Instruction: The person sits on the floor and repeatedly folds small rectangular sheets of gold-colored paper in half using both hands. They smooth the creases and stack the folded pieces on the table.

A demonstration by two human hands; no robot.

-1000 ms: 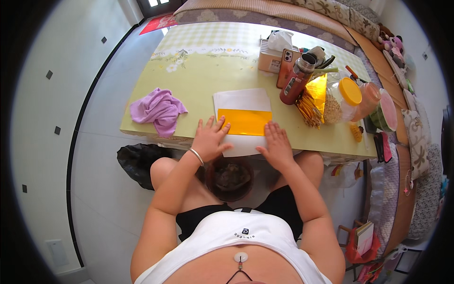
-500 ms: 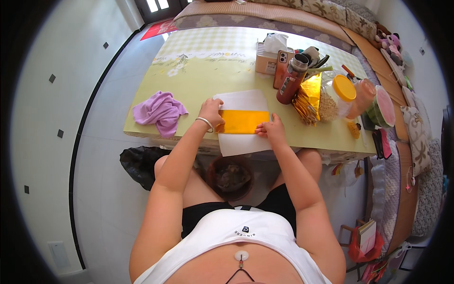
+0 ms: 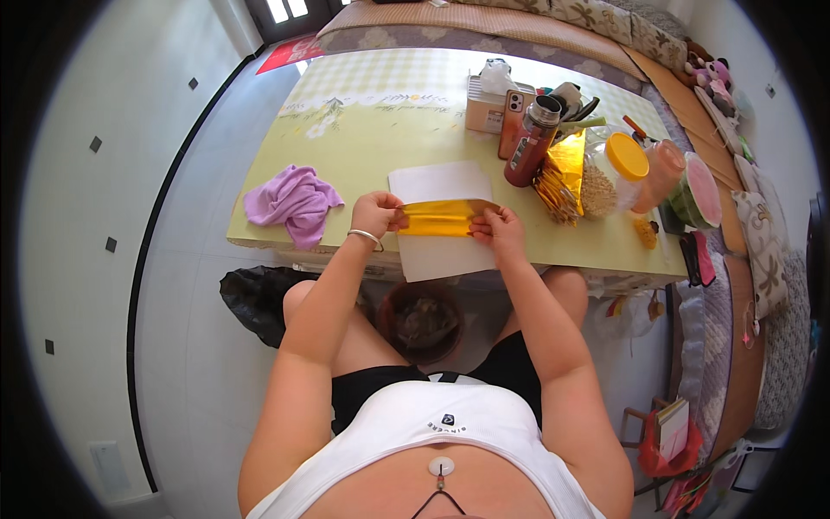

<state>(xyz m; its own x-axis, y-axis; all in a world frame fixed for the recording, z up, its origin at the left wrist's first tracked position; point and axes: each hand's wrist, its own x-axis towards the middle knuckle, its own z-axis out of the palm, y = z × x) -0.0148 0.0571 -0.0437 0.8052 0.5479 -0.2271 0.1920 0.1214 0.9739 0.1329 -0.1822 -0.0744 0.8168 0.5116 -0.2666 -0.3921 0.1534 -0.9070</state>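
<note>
A shiny gold foil sheet (image 3: 435,220) is stretched between my two hands over a white sheet of paper (image 3: 443,258) at the table's near edge. My left hand (image 3: 378,214), with a bangle at the wrist, pinches the foil's left end. At the right end, my right hand (image 3: 499,230) grips it between thumb and fingers. The foil's upper edge curls over, so it looks like a narrow band. A crumpled lilac cloth (image 3: 294,204) lies on the table to the left of my left hand.
Right of the paper stand a dark red flask (image 3: 531,143), a phone (image 3: 513,121), a tissue box (image 3: 485,105), a bundle of folded gold foil (image 3: 562,177), a yellow-lidded jar (image 3: 616,173) and a cut watermelon (image 3: 697,195). Between my knees below sits a brown bin (image 3: 421,324).
Both hands have raised the gold foil's upper edge and curled it over, so the foil looks narrower. The fingers now pinch its two ends. The white paper stays nearly in place.
</note>
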